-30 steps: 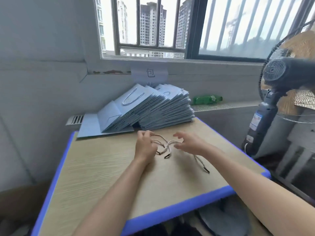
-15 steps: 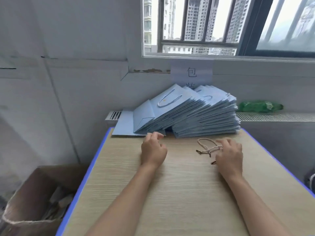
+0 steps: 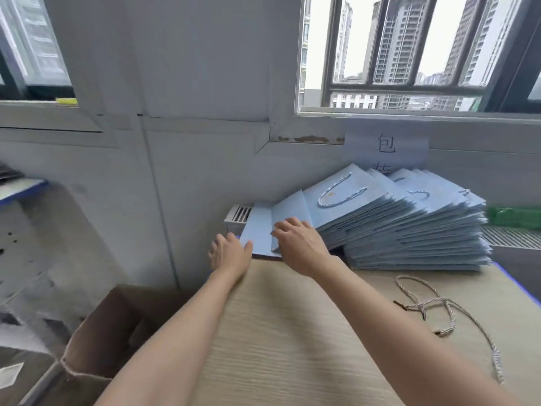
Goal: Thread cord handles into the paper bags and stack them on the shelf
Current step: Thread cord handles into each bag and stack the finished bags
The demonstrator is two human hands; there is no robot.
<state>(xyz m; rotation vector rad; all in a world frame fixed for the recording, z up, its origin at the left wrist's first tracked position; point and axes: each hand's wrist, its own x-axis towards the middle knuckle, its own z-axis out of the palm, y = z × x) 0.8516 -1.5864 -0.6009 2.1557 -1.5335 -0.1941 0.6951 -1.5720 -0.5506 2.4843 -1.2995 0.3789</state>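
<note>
Both hands at the flat blue paper bags on the wooden worktop.

The left hand (image 3: pixel 231 254) lies with straight fingers at the near edge of a flat blue bag (image 3: pixel 259 238) at the worktop's (image 3: pixel 292 332) far left. The right hand (image 3: pixel 301 244) rests just beside it on the lowest bags of the slanted stack (image 3: pixel 409 227), whose top bag shows a blue cord handle (image 3: pixel 339 194). Loose cords (image 3: pixel 439 309) lie well apart on the right. A cardboard box (image 3: pixel 96 347) stands lower left; a green bottle (image 3: pixel 515 216) lies behind the stack.
</note>
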